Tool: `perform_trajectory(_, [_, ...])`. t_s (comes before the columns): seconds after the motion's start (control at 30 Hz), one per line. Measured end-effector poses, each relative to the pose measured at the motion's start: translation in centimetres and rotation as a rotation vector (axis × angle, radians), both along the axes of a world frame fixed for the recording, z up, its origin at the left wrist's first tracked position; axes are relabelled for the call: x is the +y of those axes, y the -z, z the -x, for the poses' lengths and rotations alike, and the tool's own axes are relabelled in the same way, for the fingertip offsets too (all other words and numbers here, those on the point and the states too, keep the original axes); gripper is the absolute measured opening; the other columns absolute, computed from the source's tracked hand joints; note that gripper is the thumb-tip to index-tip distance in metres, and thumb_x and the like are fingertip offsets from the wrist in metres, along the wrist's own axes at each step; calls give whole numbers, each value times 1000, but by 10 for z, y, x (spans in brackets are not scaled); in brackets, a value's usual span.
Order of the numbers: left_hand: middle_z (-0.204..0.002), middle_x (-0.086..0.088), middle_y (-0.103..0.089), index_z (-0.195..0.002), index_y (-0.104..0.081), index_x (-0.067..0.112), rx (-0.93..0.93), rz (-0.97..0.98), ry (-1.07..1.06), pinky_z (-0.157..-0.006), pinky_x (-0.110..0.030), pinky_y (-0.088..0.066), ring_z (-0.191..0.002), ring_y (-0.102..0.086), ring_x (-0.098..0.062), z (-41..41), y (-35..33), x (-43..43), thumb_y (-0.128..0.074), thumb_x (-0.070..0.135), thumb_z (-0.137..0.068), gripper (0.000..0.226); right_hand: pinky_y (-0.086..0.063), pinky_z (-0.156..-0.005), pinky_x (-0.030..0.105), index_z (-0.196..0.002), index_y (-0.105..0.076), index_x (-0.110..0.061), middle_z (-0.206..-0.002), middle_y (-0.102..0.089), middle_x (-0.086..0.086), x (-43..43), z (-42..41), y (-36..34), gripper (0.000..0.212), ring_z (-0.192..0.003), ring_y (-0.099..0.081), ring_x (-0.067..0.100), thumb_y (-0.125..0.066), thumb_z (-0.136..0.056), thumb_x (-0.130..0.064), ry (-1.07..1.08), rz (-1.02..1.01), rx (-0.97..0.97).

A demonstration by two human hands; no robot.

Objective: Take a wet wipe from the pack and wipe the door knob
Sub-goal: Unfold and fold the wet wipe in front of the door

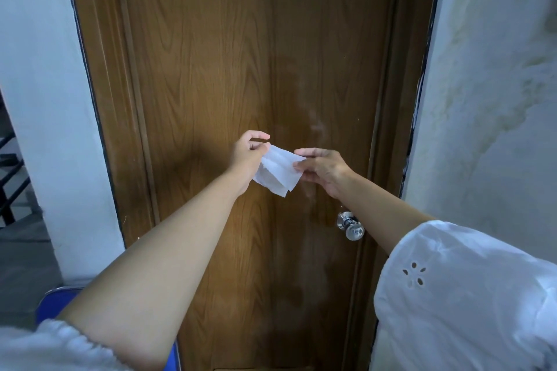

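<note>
A white wet wipe (278,172) hangs stretched between both hands in front of a brown wooden door (211,69). My left hand (247,153) pinches its upper left corner. My right hand (324,169) pinches its right edge. The wipe is partly unfolded, its lower folds drooping. A shiny metal door knob (351,226) sits on the door's right side, below my right wrist and apart from the wipe. The wipe pack is not in view.
White walls (497,99) flank the door frame on both sides. A blue chair edge (57,301) shows at the lower left under my left arm. Dark stair railing (9,178) lies at the far left.
</note>
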State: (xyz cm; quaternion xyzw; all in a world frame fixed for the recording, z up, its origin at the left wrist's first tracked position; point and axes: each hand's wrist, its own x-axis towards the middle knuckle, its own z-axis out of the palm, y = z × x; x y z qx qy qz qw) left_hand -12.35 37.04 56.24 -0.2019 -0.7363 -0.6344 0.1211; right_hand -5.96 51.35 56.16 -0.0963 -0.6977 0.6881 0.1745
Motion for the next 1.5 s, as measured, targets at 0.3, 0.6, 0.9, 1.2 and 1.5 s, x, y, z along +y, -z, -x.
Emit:
perform_trajectory(0.3, [-111,-6,-57,-105,-53,24,-98,-25,80,-75,-24,-52,-102,-57,-21,-4,1,1,-54,8,-92,20,-44,-70,27,-112,-62,-9,-102,-59,7,-2,-1,10,39,-77,-51,13,-73,-78,-25,-63,-126,-172])
perform_trajectory(0.6, [-123,-5,-53,-136,-29,30,-214,111,199,-102,-45,-44,-115,-53,-26,-6,5,-1,-62,-10,-80,77,-53,-78,31,-118,-55,-6,-114,-63,11,0,-3,6,37,-101,-62,24,-66,-84,-15,-96,-15,-61])
perform_trajectory(0.9, [-129,-5,-49,-134,-37,28,-170,277,184,-100,-38,-46,-114,-46,-21,-4,7,5,-47,-21,-78,75,-53,-71,29,-125,-45,-11,-117,-55,13,-5,3,8,38,-99,-59,24,-58,-90,-16,0,64,-48])
perform_trajectory(1.2, [-115,-9,-55,-126,-47,17,-460,28,161,-94,-41,-47,-101,-58,-24,-2,9,7,-35,35,-99,34,-52,-71,30,-127,-44,-15,-118,-52,7,2,4,8,38,-103,-55,23,-56,-91,-19,-34,16,-57])
perform_trajectory(1.5, [-112,3,-52,-121,-51,26,-286,94,277,-79,-24,-45,-103,-50,-15,8,15,-1,-72,13,-79,49,-54,-77,33,-118,-55,-14,-107,-62,5,-4,7,13,28,-97,-61,21,-57,-91,-20,-83,24,-61])
